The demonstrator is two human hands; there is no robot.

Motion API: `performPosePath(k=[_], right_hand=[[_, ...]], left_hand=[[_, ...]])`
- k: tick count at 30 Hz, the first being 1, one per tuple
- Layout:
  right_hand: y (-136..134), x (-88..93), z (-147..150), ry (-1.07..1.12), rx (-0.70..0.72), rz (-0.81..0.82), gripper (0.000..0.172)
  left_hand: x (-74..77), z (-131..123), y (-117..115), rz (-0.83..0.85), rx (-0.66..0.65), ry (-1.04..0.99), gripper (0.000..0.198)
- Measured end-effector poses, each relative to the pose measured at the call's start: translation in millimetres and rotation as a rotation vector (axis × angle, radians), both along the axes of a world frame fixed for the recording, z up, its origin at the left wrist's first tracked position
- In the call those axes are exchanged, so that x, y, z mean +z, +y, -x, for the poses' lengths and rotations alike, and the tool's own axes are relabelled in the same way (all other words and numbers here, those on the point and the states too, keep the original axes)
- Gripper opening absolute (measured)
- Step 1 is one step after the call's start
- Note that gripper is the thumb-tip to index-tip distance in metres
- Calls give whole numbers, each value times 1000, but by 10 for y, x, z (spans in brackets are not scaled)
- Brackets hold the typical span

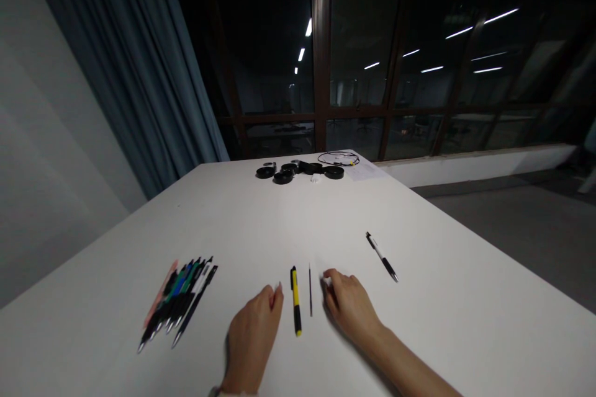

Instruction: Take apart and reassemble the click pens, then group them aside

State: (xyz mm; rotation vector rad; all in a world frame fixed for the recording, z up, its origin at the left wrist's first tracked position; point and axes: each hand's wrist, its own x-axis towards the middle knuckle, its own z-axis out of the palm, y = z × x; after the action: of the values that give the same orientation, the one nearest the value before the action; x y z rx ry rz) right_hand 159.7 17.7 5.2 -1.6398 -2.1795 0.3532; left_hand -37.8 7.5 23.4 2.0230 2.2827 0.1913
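Observation:
My left hand (256,329) rests loosely closed on the white table, thumb against the curled fingers, and nothing shows in it. Just right of it lies a yellow and black pen (296,301), tip end toward me. Beside the pen is a thin dark pen refill (310,289), nearly parallel to it. My right hand (351,307) lies right of the refill with its fingers curled in, apart from the refill, and no object is visible in it. Farther right, a white and black click pen (382,256) lies slanted.
Several pens (179,298) in black, blue, green, white and pink lie side by side at the left of the table (261,223). Black round parts (300,170), a coiled black cable (339,159) and paper (365,170) are at the far end. A blue curtain (135,68) hangs at left.

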Motion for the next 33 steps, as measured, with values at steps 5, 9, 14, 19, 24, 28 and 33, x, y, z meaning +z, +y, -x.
performPosePath(k=[5, 9, 14, 19, 24, 28, 33], right_hand=[[-24, 27, -10, -28, 37, -3, 34], [-32, 27, -3, -45, 43, -16, 31], [-29, 25, -4, -49, 44, -21, 25], [-9, 46, -26, -34, 6, -30, 24], [17, 71, -56, -34, -27, -22, 28], [7, 74, -66, -41, -18, -21, 30], [-18, 60, -23, -86, 32, -65, 34]], left_hand=[[-5, -1, 3, -7, -2, 10, 40], [-35, 11, 6, -13, -8, 15, 39], [-60, 16, 11, -27, -19, 25, 39], [-55, 24, 2, -30, -11, 22, 39], [-68, 38, -9, -45, -13, 28, 40], [-66, 31, -3, -29, -6, 18, 39], [-38, 10, 2, -26, -1, 7, 40]])
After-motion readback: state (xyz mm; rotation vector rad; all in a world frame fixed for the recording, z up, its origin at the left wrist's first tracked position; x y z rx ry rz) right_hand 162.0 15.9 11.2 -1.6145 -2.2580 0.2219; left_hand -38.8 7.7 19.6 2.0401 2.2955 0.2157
